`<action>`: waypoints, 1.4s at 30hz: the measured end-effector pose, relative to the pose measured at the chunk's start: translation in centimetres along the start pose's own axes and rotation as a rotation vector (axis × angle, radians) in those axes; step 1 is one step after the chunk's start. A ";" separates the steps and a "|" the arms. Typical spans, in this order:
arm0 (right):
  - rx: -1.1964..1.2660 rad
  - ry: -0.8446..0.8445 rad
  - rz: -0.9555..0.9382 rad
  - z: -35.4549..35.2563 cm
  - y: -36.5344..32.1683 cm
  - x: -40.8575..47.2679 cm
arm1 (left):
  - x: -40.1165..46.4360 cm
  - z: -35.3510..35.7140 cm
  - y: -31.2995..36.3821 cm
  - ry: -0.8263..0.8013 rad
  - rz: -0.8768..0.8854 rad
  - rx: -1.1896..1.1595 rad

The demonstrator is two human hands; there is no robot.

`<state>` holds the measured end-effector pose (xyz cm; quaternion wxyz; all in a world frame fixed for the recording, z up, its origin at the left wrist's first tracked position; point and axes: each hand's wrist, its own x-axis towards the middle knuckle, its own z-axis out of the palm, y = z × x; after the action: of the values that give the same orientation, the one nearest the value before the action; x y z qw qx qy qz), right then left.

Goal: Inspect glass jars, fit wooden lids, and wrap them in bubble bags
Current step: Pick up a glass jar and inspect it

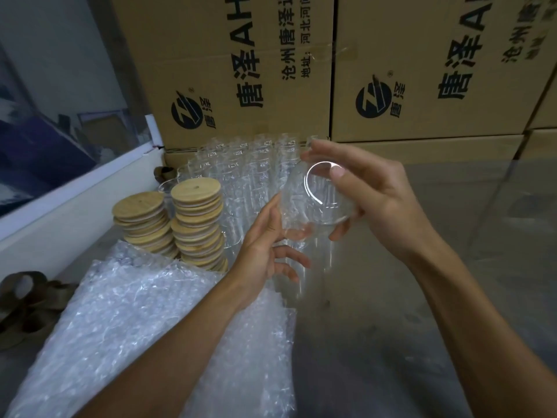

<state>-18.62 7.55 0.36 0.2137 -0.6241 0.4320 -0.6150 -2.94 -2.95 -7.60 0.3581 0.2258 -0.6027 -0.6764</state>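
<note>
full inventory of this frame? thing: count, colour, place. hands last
held glass jar: one, clear, raised between both hands, no lid on it
glass jars: many, count unclear, clear, packed in rows below the cartons
wooden lids: two stacks, light wood, left of the jars
bubble bags: a pile, clear, lower left in front of the lids
cardboard cartons: several, brown with black print, stacked behind
tape cores: a few, brown, far left edge
floor: grey, right and front
left hand: touches the held jar's lower end
right hand: grips the held jar at its rim
</note>
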 end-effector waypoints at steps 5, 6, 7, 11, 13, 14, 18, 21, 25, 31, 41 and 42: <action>-0.093 -0.078 -0.016 -0.7 0.4 0.1 | 0.2 0.0 -0.3 -0.013 -0.013 0.026; -0.123 -0.058 -0.024 -0.6 0.5 0.1 | 0.2 0.1 -0.4 -0.005 -0.022 0.035; -0.162 -0.029 -0.040 -0.4 0.5 0.1 | 0.3 0.1 -0.5 0.003 -0.028 0.042; -0.214 0.083 -0.005 0.6 0.8 0.1 | 0.2 0.3 -0.2 0.014 -0.011 0.035; -0.201 0.108 0.031 0.8 0.9 0.2 | 0.0 0.3 -0.1 0.005 -0.004 0.049; -0.211 0.128 0.035 0.8 0.9 0.2 | -0.1 0.3 0.0 -0.003 -0.002 0.064; -0.268 0.251 -0.004 1.1 0.9 0.2 | -0.5 0.6 0.1 -0.031 0.038 0.158; -0.312 0.238 -0.007 1.2 1.0 -0.1 | -0.5 0.6 0.1 -0.011 0.043 0.152; -0.342 0.158 0.002 1.1 0.7 -0.6 | -0.6 0.3 -0.1 -0.012 0.065 0.137; -0.187 0.056 0.022 0.0 0.9 -1.1 | -0.8 0.4 0.1 -0.019 0.078 0.155; -0.198 0.188 0.042 0.5 0.7 -1.7 | -0.7 0.6 0.1 -0.034 0.066 0.185; -0.221 0.218 0.050 0.7 0.6 -1.7 | -0.7 0.6 0.0 -0.035 0.066 0.187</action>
<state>-17.92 8.37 -1.20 0.1107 -0.5625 0.5331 -0.6222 -2.94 -2.07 -7.55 0.3470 0.2265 -0.6763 -0.6090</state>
